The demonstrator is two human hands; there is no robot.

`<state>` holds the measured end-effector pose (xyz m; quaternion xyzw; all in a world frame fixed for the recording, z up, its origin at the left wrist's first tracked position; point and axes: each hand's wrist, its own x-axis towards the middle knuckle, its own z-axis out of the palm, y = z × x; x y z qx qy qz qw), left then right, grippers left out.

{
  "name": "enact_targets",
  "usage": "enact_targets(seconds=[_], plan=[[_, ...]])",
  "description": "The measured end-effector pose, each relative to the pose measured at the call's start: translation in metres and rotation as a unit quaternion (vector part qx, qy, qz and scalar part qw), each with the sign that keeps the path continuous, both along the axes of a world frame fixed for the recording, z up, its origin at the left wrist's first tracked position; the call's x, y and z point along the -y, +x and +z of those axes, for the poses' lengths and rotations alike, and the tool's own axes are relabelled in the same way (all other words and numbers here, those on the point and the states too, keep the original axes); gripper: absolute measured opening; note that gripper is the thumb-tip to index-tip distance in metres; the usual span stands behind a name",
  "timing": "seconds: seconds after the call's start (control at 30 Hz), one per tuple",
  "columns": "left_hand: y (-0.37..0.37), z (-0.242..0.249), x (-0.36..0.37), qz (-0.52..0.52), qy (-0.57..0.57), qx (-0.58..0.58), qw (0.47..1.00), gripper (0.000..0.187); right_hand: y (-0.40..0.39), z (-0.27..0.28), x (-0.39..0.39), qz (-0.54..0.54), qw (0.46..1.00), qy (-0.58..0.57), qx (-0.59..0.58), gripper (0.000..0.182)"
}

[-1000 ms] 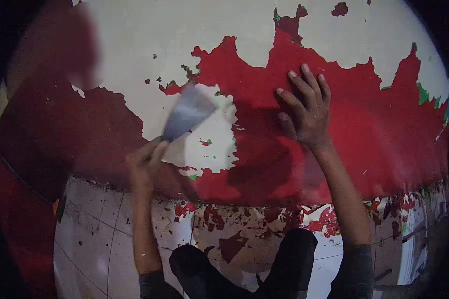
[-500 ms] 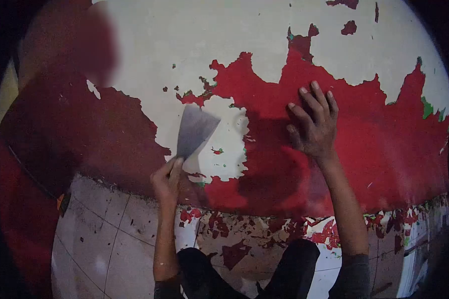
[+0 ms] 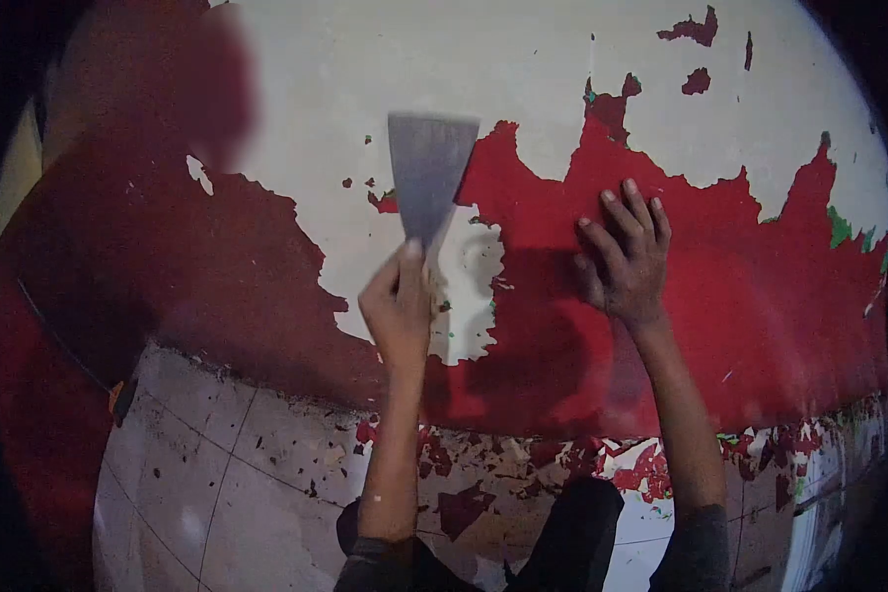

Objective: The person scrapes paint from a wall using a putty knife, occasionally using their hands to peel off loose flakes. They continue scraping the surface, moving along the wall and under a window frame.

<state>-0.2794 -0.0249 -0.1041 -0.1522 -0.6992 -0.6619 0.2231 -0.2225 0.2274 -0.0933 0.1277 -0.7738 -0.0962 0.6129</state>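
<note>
My left hand [image 3: 397, 308] grips the handle of a wide metal scraper [image 3: 427, 173], blade pointing up against the wall where red paint meets bare white plaster. My right hand [image 3: 627, 259] presses flat on the red painted wall [image 3: 750, 286], fingers spread, to the right of the scraper. A scraped white patch [image 3: 469, 286] lies between the two hands.
The upper wall [image 3: 523, 59] is bare white plaster with a few red flecks. Below the wall, a pale tiled floor [image 3: 217, 483] is littered with red paint flakes [image 3: 464, 508]. My dark-clothed knees [image 3: 572, 533] are at the bottom. A blurred red area fills the left.
My left hand has swung the scraper up and to the right, from a tilted position low on the white patch to upright at the red paint's edge. My right hand stayed put.
</note>
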Motion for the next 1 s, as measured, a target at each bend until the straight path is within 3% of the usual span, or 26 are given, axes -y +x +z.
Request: enact_targets(seconds=[0.1, 0.2, 0.23, 0.33, 0.37, 0.47, 0.5, 0.57, 0.63, 0.73, 0.83, 0.87, 1.0], plan=[[0.006, -0.046, -0.002, 0.039, 0.008, 0.036, 0.999, 0.033, 0.0, 0.002, -0.001, -0.002, 1.0, 0.002, 0.004, 0.033], [0.039, -0.09, -0.004, -0.022, 0.12, 0.119, 0.985, 0.038, 0.0, 0.0, -0.002, 0.0, 1.0, 0.001, 0.002, 0.032], [0.027, -0.089, -0.008, 0.005, 0.107, 0.112, 0.988, 0.04, 0.0, 0.0, -0.002, -0.003, 1.0, 0.002, 0.002, 0.032], [0.009, -0.019, -0.008, 0.004, 0.065, 0.032, 0.997, 0.039, -0.001, 0.001, -0.002, -0.011, 1.0, 0.009, 0.001, 0.031], [0.009, -0.006, -0.01, -0.042, 0.104, 0.019, 0.993, 0.039, -0.001, 0.0, -0.002, -0.013, 1.0, 0.01, 0.0, 0.031], [0.028, -0.072, -0.013, -0.015, 0.071, 0.114, 0.991, 0.039, 0.0, 0.002, 0.0, -0.022, 1.0, 0.006, 0.006, 0.029], [0.05, -0.068, -0.023, -0.001, 0.112, 0.163, 0.98, 0.039, 0.001, 0.002, 0.001, -0.02, 1.0, 0.004, 0.007, 0.028], [0.03, -0.074, -0.023, 0.008, 0.089, 0.095, 0.991, 0.038, 0.001, 0.002, 0.0, -0.018, 1.0, 0.004, 0.01, 0.027], [0.022, -0.028, -0.02, -0.041, 0.094, 0.067, 0.992, 0.038, 0.0, 0.003, 0.0, -0.021, 1.0, 0.005, 0.006, 0.025], [0.015, -0.017, -0.02, -0.029, 0.087, 0.03, 0.995, 0.039, 0.001, 0.0, 0.001, -0.021, 1.0, 0.003, 0.005, 0.022], [0.043, -0.089, -0.02, -0.049, 0.16, 0.157, 0.973, 0.035, -0.001, 0.001, 0.0, -0.018, 1.0, 0.003, 0.004, 0.02], [0.049, -0.09, -0.02, -0.065, 0.195, 0.19, 0.96, 0.034, 0.0, 0.001, 0.0, -0.019, 1.0, 0.003, 0.006, 0.02], [0.029, -0.051, -0.004, -0.085, 0.104, 0.089, 0.987, 0.026, -0.001, 0.001, 0.0, -0.012, 1.0, 0.006, 0.0, 0.019]])
